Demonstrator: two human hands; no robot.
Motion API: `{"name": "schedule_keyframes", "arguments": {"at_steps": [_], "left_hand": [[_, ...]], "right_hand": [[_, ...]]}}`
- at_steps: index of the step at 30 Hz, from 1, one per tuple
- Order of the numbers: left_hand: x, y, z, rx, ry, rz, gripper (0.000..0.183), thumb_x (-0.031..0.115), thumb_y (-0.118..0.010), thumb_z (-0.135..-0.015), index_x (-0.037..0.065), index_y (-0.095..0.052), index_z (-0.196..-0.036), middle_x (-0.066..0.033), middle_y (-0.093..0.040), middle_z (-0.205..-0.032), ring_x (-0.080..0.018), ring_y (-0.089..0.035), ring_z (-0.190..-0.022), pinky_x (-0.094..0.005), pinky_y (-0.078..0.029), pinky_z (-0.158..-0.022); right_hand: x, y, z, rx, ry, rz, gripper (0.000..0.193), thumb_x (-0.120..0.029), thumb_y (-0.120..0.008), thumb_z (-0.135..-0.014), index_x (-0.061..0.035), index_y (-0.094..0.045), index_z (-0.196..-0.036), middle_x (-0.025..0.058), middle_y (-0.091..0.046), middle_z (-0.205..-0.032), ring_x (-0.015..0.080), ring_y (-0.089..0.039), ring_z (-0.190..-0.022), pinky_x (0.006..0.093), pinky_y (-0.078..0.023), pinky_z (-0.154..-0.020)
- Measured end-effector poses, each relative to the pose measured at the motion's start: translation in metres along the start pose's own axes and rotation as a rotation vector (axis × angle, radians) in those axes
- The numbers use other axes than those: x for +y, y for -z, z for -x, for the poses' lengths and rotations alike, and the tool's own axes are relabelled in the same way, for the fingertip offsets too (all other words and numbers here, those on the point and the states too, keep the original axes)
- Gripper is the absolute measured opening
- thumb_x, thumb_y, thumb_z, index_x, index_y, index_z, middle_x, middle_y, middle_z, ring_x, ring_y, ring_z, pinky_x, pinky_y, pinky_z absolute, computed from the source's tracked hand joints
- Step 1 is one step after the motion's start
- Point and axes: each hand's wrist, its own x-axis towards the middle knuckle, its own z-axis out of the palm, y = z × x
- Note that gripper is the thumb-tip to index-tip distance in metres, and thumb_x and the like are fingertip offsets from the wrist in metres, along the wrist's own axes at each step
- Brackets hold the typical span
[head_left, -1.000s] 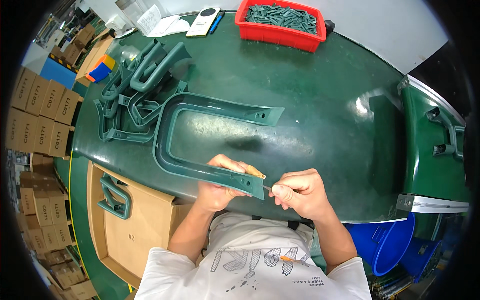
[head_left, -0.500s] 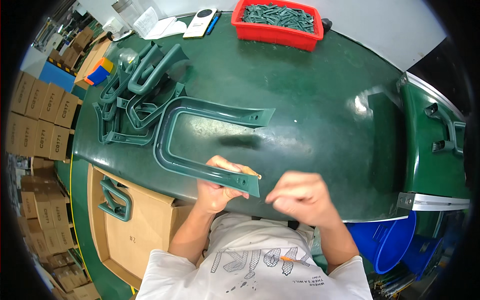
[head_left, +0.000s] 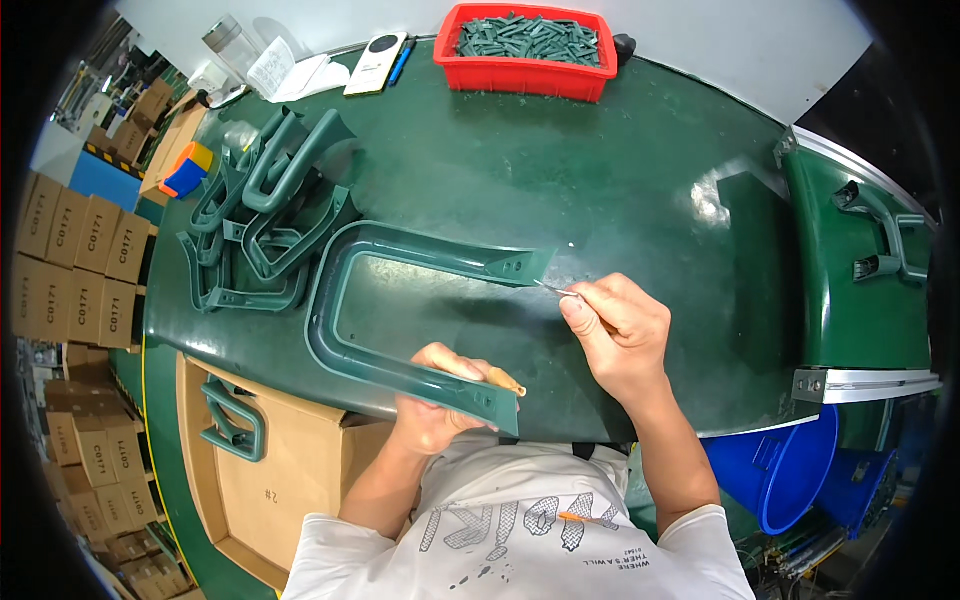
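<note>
My left hand (head_left: 440, 405) is closed round the near arm of a green U-shaped plastic handle (head_left: 325, 300), whose hollow channel faces up. A tan sleeve, seemingly a finger cot (head_left: 507, 382), covers one of its fingertips. The handle's bend points left and its two flared, holed ends point right. My right hand (head_left: 625, 325) pinches a thin pointed metal blade (head_left: 553, 289). Its tip is at the end of the handle's far arm; whether it touches, I cannot tell. The rest of the tool is hidden in my fingers.
Several more green handles (head_left: 265, 215) are heaped at the table's left. A red bin (head_left: 525, 75) of small green pieces stands at the back. An open carton (head_left: 300, 480) with a handle in it sits lower left. Blue bins (head_left: 775, 470) stand lower right, below a metal-edged green surface (head_left: 850, 310).
My right hand has moved up and away from me, from near the handle's near end to its far end, and the metal blade now shows. My left hand still holds the handle.
</note>
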Motion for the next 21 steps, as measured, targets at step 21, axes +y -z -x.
{"name": "schedule_keyframes", "arguments": {"at_steps": [21], "left_hand": [[0.004,0.008,0.009,-0.101,-0.023,0.048,0.035,0.016,-0.075,-0.076,0.002,-0.049,-0.095,-0.0267,-0.065,-0.082,-0.0329,-0.068,-0.074,-0.0394,-0.054,-0.066]], "right_hand": [[0.0,0.027,-0.004,-0.233,-0.606,-0.816,0.03,-0.02,-0.054,-0.093,0.0057,-0.063,-0.08,0.0089,-0.059,-0.057,0.0116,-0.052,-0.044,0.023,-0.041,-0.041]]}}
